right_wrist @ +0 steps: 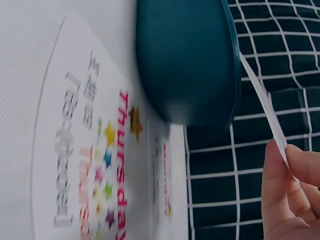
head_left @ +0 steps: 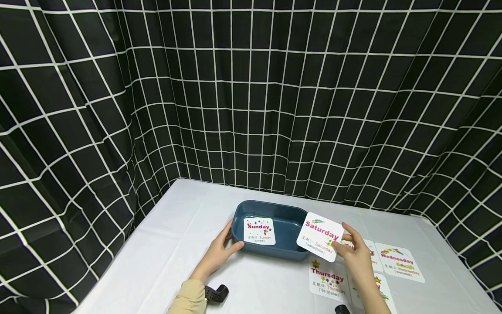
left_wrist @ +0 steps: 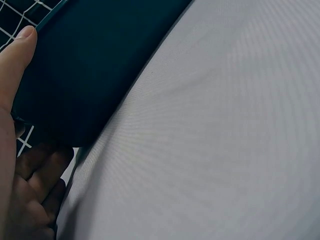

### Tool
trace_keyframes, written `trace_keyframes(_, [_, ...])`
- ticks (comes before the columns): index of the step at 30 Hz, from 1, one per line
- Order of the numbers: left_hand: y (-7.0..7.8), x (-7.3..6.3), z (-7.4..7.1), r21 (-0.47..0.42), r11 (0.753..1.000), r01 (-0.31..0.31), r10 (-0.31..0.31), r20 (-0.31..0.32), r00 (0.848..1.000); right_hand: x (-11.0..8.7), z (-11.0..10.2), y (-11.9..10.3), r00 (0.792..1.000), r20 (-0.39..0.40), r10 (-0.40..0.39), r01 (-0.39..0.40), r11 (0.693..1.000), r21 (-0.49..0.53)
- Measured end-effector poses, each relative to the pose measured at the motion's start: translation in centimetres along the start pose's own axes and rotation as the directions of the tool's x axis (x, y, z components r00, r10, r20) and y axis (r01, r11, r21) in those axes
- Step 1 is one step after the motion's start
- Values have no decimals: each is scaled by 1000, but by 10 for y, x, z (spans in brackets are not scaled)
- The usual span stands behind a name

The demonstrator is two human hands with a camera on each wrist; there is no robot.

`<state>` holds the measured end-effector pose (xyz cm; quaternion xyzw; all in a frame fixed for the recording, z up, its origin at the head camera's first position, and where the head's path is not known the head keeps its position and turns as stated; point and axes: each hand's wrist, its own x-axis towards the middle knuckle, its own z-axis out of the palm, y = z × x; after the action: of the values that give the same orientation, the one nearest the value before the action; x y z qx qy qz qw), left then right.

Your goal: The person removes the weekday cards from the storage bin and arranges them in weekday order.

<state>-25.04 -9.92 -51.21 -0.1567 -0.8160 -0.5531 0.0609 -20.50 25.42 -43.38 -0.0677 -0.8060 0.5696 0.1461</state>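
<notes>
A dark blue rectangular bin (head_left: pixel 270 250) stands on the white-covered table. My left hand (head_left: pixel 221 254) grips its left end; in the left wrist view the thumb (left_wrist: pixel 22 50) lies at the rim and the fingers bend in by the bin's end. A "Sunday" card (head_left: pixel 259 231) lies inside, toward the left. Over the bin's right end, tilted, is a white "Saturday" card (head_left: pixel 319 235), its right edge pinched between my right hand's (head_left: pixel 358 259) thumb and fingers. The right wrist view has this card (right_wrist: pixel 267 110) nearly edge-on, close to the bin's rim (right_wrist: pixel 234 65).
Right of the bin, a "Thursday" card (head_left: pixel 328 280) and a "Wednesday" card (head_left: pixel 400 262) lie on the table (head_left: pixel 157 261). Other cards (head_left: pixel 386 291) among them are partly covered by my right hand and forearm. Black cloth (head_left: pixel 251 109) with white grid lines hangs behind and at both sides.
</notes>
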Motion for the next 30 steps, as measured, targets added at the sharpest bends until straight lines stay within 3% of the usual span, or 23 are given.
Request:
trace_keyframes(5, [24,-6,-5,-22,1000,-11,12,21,1000,-4,-14,8,997,-31,64,-65,997,-28])
trace_keyframes(9, [30,-8,-6,-29,999,-24,24,27,999,-7,-25,17,991,-60,120,-120,993,-3])
trace_keyframes(17, [-12,4,2,-10,1000,-13,13,17,1000,-13,-53,32,968,-129,213,-208,977,54])
trace_keyframes(20, [-12,4,2,3,1000,-5,5,13,1000,-14,-61,39,963,-143,227,-223,974,41])
trace_keyframes(25, [4,-1,0,-8,1000,-14,14,2,1000,-15,-70,50,953,-160,257,-270,960,-68])
trace_keyframes(30, [26,-8,-6,-24,1000,-9,9,19,1000,-15,-84,59,933,-175,315,-334,938,-92])
